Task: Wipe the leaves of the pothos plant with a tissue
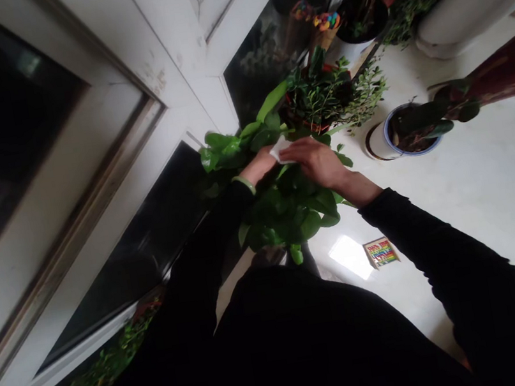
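Observation:
A leafy green potted plant [284, 208] with broad, glossy leaves is right in front of me, its pot mostly hidden. Over its upper leaves, my right hand [318, 161] grips a small white tissue [280, 149], fingers pointing left. My left hand [260, 165], with a pale bangle [245, 184] at the wrist, reaches among the leaves and meets the tissue's left side. Leaves and tissue cover the left fingers, so their grip does not show.
White-framed glass doors [185, 94] stand on the left. Beyond the plant is a small-leaved bush [325, 96]. To the right, a white pot with a blue rim [394, 137] stands on the pale floor [493, 183]. A colourful bead abacus [380, 252] lies lower right.

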Motion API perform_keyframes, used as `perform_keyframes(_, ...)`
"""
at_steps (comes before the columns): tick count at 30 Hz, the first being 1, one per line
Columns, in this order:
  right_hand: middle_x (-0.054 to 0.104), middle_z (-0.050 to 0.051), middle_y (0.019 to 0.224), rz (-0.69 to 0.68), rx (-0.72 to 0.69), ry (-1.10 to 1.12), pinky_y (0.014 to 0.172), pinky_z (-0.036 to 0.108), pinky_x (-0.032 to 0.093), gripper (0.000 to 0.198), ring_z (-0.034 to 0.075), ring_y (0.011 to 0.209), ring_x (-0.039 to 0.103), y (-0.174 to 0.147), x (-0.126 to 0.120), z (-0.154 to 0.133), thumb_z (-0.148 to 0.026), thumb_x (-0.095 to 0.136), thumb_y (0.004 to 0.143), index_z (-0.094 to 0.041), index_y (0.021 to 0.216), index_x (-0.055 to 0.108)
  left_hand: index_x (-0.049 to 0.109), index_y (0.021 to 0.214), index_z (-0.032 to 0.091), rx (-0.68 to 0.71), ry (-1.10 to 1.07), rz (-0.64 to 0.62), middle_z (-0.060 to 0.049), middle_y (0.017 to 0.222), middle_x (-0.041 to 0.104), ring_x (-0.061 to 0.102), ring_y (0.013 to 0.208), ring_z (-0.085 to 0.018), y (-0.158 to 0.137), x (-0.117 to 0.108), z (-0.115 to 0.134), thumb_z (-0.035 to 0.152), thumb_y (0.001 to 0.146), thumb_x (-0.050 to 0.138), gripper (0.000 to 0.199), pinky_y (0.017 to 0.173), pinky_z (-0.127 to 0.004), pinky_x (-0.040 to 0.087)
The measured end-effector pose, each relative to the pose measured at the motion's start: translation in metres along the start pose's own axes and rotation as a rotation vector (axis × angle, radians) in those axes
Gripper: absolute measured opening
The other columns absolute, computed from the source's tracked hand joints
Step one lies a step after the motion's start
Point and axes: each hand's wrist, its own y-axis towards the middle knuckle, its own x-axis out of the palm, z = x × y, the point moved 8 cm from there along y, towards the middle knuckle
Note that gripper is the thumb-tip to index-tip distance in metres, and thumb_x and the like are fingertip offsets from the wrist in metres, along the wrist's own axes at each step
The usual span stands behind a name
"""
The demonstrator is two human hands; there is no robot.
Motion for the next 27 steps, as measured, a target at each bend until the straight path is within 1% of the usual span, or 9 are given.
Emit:
perform_keyframes(2,0.080,0.002,0.134,-0.076,0.030,-0.012,0.118,0.049,0.056,0.058,0.027,0.130,0.073,0.000,0.008,0.012,0.003,0.053,0.082,-0.025,0.123,0.084,0.078,0.085,0.013,-0.004,0.074,-0.009,-0.002,0.076,0.075,0.063,0.085,-0.016,-0.003,-0.003,0.002,0.006,0.087,0.075,0.008,0.096,-0.033,0.047)
perform_keyframes(7,0.082,0.003,0.131,-0.129,0.154,-0.026,0.114,0.044,0.059,0.053,0.027,0.127,0.076,-0.013,0.007,0.046,0.001,0.053,0.084,-0.023,0.118,0.086,0.080,0.101,0.013,0.017,0.198,-0.122,-0.004,0.094,0.080,0.068,0.086,-0.014,-0.010,0.005,0.009,-0.008,0.075,0.063,0.038,0.093,-0.030,0.050)
perform_keyframes(12,0.084,0.001,0.123,-0.104,0.348,-0.098,0.105,0.044,0.064,0.051,0.029,0.115,0.080,-0.034,-0.006,0.080,-0.001,0.056,0.081,-0.028,0.112,0.087,0.079,0.099,0.012,0.023,0.164,-0.190,0.000,0.082,0.076,0.062,0.072,-0.010,-0.013,0.011,0.013,-0.015,0.066,0.048,0.052,0.081,-0.026,0.047)
perform_keyframes(16,0.085,0.004,0.121,0.098,0.509,-0.077,0.103,0.044,0.064,0.046,0.030,0.110,0.081,-0.042,-0.030,0.082,-0.009,0.054,0.087,-0.026,0.114,0.086,0.078,0.094,0.012,0.011,0.056,-0.188,0.000,0.079,0.075,0.061,0.068,-0.010,-0.010,0.009,0.008,-0.011,0.069,0.056,0.041,0.080,-0.028,0.047)
perform_keyframes(19,0.084,0.004,0.126,0.249,0.467,0.038,0.103,0.043,0.063,0.048,0.028,0.114,0.080,-0.036,-0.040,0.060,-0.011,0.051,0.090,-0.025,0.121,0.084,0.079,0.090,0.013,0.011,0.043,-0.182,-0.002,0.080,0.076,0.066,0.072,-0.013,-0.005,0.008,0.003,-0.008,0.069,0.065,0.033,0.086,-0.031,0.050)
perform_keyframes(21,0.083,0.001,0.128,0.187,0.369,0.087,0.107,0.042,0.062,0.049,0.026,0.118,0.079,-0.027,-0.030,0.044,-0.010,0.052,0.088,-0.027,0.119,0.085,0.078,0.086,0.014,0.030,0.084,-0.135,-0.003,0.079,0.076,0.067,0.076,-0.015,-0.005,0.006,0.004,-0.004,0.069,0.072,0.026,0.091,-0.032,0.052)
perform_keyframes(23,0.084,-0.002,0.125,0.036,0.314,0.077,0.106,0.038,0.061,0.049,0.024,0.116,0.079,-0.020,-0.012,0.040,-0.009,0.054,0.084,-0.030,0.114,0.086,0.079,0.087,0.013,0.041,0.109,-0.109,-0.003,0.081,0.077,0.069,0.080,-0.016,-0.008,0.004,0.007,-0.002,0.069,0.076,0.023,0.094,-0.033,0.052)
perform_keyframes(25,0.086,-0.003,0.118,-0.071,0.349,0.007,0.102,0.037,0.063,0.049,0.023,0.110,0.081,-0.021,0.002,0.051,-0.009,0.056,0.082,-0.033,0.111,0.087,0.079,0.089,0.012,0.044,0.105,-0.122,-0.004,0.084,0.078,0.069,0.081,-0.015,-0.014,0.006,0.011,-0.006,0.070,0.074,0.027,0.094,-0.031,0.052)
perform_keyframes(27,0.087,-0.001,0.111,-0.103,0.418,-0.091,0.099,0.038,0.064,0.047,0.025,0.105,0.081,-0.026,0.006,0.070,-0.010,0.058,0.081,-0.033,0.108,0.088,0.078,0.091,0.011,0.045,0.085,-0.125,-0.003,0.085,0.077,0.066,0.078,-0.012,-0.019,0.007,0.015,-0.010,0.072,0.067,0.031,0.093,-0.030,0.052)
